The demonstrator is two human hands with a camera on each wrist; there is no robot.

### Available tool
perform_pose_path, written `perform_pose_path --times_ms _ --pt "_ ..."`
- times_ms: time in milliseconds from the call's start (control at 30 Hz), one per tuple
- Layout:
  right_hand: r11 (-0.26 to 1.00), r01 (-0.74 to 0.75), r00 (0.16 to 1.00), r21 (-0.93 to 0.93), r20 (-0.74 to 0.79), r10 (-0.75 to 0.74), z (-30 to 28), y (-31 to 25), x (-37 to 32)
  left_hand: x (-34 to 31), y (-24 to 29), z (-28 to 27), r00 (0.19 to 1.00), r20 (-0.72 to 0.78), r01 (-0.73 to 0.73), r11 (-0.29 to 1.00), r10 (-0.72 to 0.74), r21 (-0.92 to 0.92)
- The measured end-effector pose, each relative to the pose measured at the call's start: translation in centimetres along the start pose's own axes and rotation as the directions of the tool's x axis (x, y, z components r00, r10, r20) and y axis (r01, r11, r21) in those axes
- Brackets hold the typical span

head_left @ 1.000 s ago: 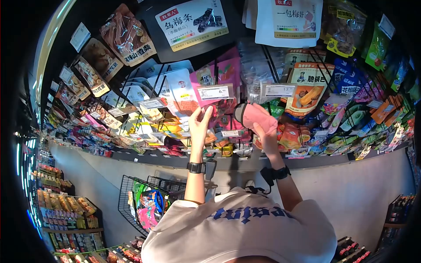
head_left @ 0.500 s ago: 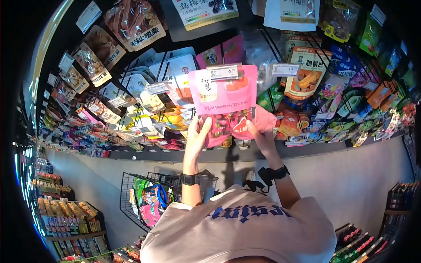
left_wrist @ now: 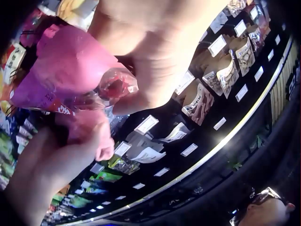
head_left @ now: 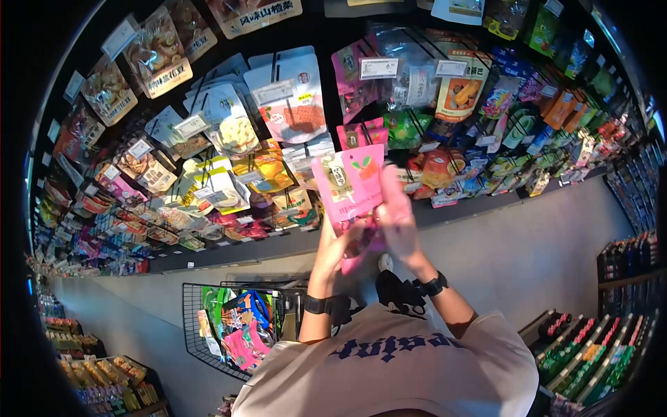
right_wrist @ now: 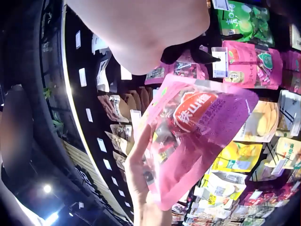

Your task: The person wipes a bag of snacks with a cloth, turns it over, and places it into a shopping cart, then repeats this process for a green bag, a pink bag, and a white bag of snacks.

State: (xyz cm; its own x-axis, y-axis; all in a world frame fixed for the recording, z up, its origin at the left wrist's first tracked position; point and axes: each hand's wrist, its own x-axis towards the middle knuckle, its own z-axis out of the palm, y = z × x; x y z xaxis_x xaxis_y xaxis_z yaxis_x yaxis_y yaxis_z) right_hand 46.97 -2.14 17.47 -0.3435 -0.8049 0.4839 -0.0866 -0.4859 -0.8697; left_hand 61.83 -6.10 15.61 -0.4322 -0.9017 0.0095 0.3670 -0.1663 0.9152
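Observation:
A pink pouch of snacks (head_left: 349, 182) stands upright and slightly tilted in front of the rack. My left hand (head_left: 331, 247) grips its lower part, thumb across the clear window, as the right wrist view shows with the left hand (right_wrist: 141, 181) at the pouch's edge. Beside the pouch, my right hand (head_left: 403, 233) is blurred, with a soft pink item between its fingers. The left wrist view shows the right hand (left_wrist: 51, 160) pinching this crumpled pink item (left_wrist: 84, 127) just below the pouch (left_wrist: 70, 61). A dark part (right_wrist: 188, 54) shows by the right hand (right_wrist: 146, 28).
Hanging snack packs and price tags fill the curved rack, including a white pouch (head_left: 288, 104) and an orange-topped pack (head_left: 460, 87). A black wire cart (head_left: 191, 326) with colourful packs stands on the floor at lower left. More shelves are at lower right.
The pink pouch has come away from its price tag and down towards the body in my left hand. My right hand met the pouch's lower right, then shifted off its front. The head view has turned.

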Motion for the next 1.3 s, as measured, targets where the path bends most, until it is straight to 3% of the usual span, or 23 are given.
perform_pose_path --times_ms 33,67,100,133,200,233,300,367,433,533,600,667,700,767,867,900,933,1000,1067,1133,1200,1267,1300 --pt "0.873 0.137 0.971 -0.468 0.237 -0.025 -0.6 -0.5 -1.5 -1.5 0.4 1.1 0.999 0.03 0.039 0.993 -0.036 -0.11" --pt "0.832 0.144 0.963 -0.535 0.27 0.007 -0.1 -0.5 -3.3 -2.9 1.1 1.9 0.996 0.058 0.08 0.973 -0.069 -0.216" --pt "0.846 0.153 0.955 -0.51 0.298 0.007 0.2 -1.8 -3.7 -3.0 -0.9 0.7 0.989 0.14 -0.033 0.99 0.052 -0.137" --pt "0.861 0.166 0.945 -0.48 0.328 0.001 0.5 -3.0 -3.7 -3.2 -0.4 0.2 0.989 0.14 -0.032 0.989 0.052 -0.145" --pt "0.923 0.065 0.973 -0.38 0.229 0.026 0.2 -2.3 -3.3 -3.1 0.8 -0.7 0.937 0.35 -0.09 0.967 0.001 0.239" --pt "0.965 -0.033 0.989 -0.262 0.128 0.068 0.0 -2.5 -2.6 -3.2 0.4 -0.5 0.919 0.393 -0.108 0.974 0.022 0.198" --pt "0.912 0.06 0.989 -0.405 0.146 -0.001 -0.5 -2.9 -2.1 -3.7 0.3 0.9 0.928 0.369 -0.108 0.985 0.051 0.136" --pt "0.87 0.167 0.974 -0.465 0.212 -0.074 0.3 -4.3 -2.8 -3.6 -0.2 1.5 0.947 0.319 -0.043 0.999 0.034 0.02" --pt "0.792 0.303 0.927 -0.53 0.356 -0.117 0.4 -6.7 -3.3 -3.7 -0.4 1.6 0.944 0.318 -0.101 0.995 0.089 0.022" --pt "0.926 0.151 0.963 -0.346 0.262 -0.059 -1.7 -6.4 -2.0 -3.7 1.6 3.4 0.926 0.358 -0.206 0.953 0.117 0.222" --pt "0.923 0.09 0.989 -0.375 0.144 -0.037 -3.4 -5.6 -1.3 -4.1 2.0 5.5 0.912 0.409 -0.009 0.995 -0.034 0.102" --pt "0.86 0.189 0.977 -0.474 0.175 -0.119 -3.5 -8.2 -0.9 -3.9 -0.2 6.3 0.922 0.376 -0.183 0.96 0.091 0.214" --pt "0.861 0.188 0.979 -0.473 0.16 -0.126 -3.8 -9.0 -0.7 -3.7 -0.6 6.4 0.918 0.388 -0.182 0.953 0.076 0.242" --pt "0.692 0.412 0.892 -0.592 0.416 -0.176 -4.4 -10.0 -1.2 -3.5 -1.3 6.4 0.913 0.405 -0.171 0.945 0.045 0.28" --pt "0.77 0.31 0.935 -0.557 0.325 -0.141 -6.9 -9.0 -0.7 -3.3 -0.7 7.6 0.919 0.393 -0.072 0.962 -0.039 0.263" --pt "0.905 0.165 0.986 -0.391 0.097 -0.138 -7.2 -7.2 -0.8 -3.5 -0.2 8.1 0.926 0.376 -0.067 0.974 -0.019 0.214" --pt "0.905 0.092 0.995 -0.416 -0.006 -0.104 -8.4 -5.5 -0.6 -3.6 0.2 8.5 0.934 0.357 -0.066 0.984 0.002 0.165" --pt "0.896 0.011 0.995 -0.445 -0.082 -0.054 -9.8 -3.8 -0.8 -3.7 1.0 9.3 0.964 0.266 -0.007 0.995 -0.02 0.101" --pt "0.889 0.057 0.993 -0.454 -0.064 -0.096 -9.4 -3.8 -1.9 -3.9 1.3 9.9 0.984 0.157 0.091 0.993 -0.079 -0.071" --pt "0.882 0.104 0.989 -0.459 -0.047 -0.141 -8.8 -5.6 -2.7 -3.4 1.0 9.7 0.997 0.072 0.05 0.972 -0.035 -0.229" --pt "0.672 0.326 0.932 -0.664 0.345 -0.111 -8.7 -8.0 -3.4 -3.0 0.6 9.3 0.999 0.048 -0.005 0.982 0.015 -0.187" --pt "0.667 0.505 0.827 -0.548 0.529 -0.193 -7.8 -8.1 -4.5 -2.7 0.3 8.6 0.998 0.045 0.064 0.887 -0.049 -0.458" --pt "0.659 0.534 0.792 -0.529 0.587 -0.17 -7.3 -8.9 -5.0 -2.7 0.7 8.0 0.989 0.032 0.144 0.884 -0.145 -0.446"
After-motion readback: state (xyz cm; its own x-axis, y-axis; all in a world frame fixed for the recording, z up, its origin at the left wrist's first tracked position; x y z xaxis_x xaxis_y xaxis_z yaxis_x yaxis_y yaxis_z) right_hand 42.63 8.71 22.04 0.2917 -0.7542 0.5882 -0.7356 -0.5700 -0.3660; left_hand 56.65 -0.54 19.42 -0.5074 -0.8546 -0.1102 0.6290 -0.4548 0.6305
